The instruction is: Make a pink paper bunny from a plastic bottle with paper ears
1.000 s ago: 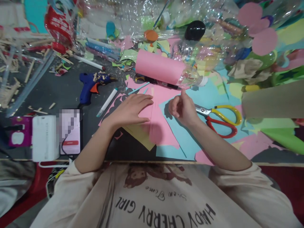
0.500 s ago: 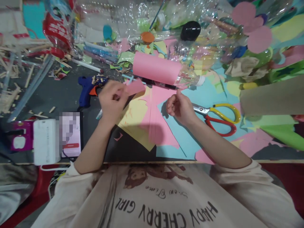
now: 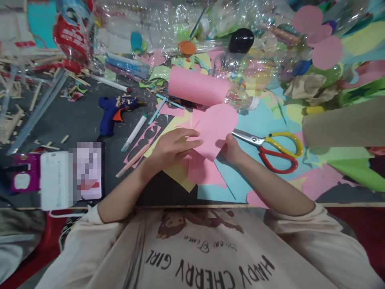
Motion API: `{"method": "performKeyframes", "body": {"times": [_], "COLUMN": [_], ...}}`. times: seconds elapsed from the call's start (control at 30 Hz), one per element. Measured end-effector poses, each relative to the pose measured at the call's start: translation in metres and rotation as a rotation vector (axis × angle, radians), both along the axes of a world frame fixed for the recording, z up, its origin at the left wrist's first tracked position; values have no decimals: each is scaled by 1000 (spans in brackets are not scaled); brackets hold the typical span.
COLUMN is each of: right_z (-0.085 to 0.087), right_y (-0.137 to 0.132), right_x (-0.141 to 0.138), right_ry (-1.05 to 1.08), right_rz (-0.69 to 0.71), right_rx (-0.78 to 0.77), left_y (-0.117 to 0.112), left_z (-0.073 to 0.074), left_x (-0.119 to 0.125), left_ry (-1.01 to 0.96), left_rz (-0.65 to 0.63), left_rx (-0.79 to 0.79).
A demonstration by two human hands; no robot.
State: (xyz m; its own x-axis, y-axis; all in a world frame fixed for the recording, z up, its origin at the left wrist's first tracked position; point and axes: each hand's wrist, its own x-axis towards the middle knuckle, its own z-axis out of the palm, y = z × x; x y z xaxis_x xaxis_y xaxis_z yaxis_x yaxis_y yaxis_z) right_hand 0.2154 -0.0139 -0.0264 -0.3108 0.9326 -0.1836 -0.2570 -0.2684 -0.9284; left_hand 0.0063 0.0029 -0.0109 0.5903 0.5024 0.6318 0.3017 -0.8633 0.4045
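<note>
A pink paper heart is held up over the middle of the table, its rounded top away from me. My right hand grips its lower right edge, the thumb in front and the other fingers mostly hidden behind. At the left edge of the heart, my left hand has its fingers stretched out and apart, their tips touching the paper. Under the heart lie pink paper sheets, a yellow sheet and a light blue sheet. Scissors with yellow and red handles lie just right of my right hand.
A bottle wrapped in pink paper lies beyond the heart. To the left are a blue glue gun, a white marker, a pink strip with round holes and a phone. Clear plastic bottles crowd the back.
My left hand has moved right, from beside the glue gun to the heart. The pink heart now shows raised in my right hand, and the marker and holed strip are uncovered.
</note>
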Motion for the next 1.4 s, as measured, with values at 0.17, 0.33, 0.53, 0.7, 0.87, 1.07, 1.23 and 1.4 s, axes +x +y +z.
{"method": "performKeyframes", "body": {"times": [0.17, 0.33, 0.53, 0.7, 0.87, 1.07, 1.23, 1.4], "right_z": [10, 15, 11, 10, 13, 17, 15, 15], "right_y": [1, 4, 7, 6, 5, 5, 4, 1], "right_x": [-1, -3, -5, -4, -4, -6, -5, -4], "right_ry": [-76, -115, -73, -83, -111, -151, -163, -197], "right_rz": [-8, -27, -138, -117, -76, -114, -134, -176], "right_rx": [-66, -101, -166, -171, -127, -99, -106, -88], "left_y": [1, 26, 51, 44, 52, 65, 52, 28], "left_z": [5, 15, 19, 2, -22, -19, -3, 10], "left_x": [-3, -34, -118, -148, -168, -152, -92, -56], "left_ry": [-24, -61, 126, 116, 51, -51, -169, 80], "left_rz": [-59, 366, 1096, 1155, 1064, 1190, 731, 538], "left_rx": [-65, 15, -304, -518, -437, -320, -350, -333]}}
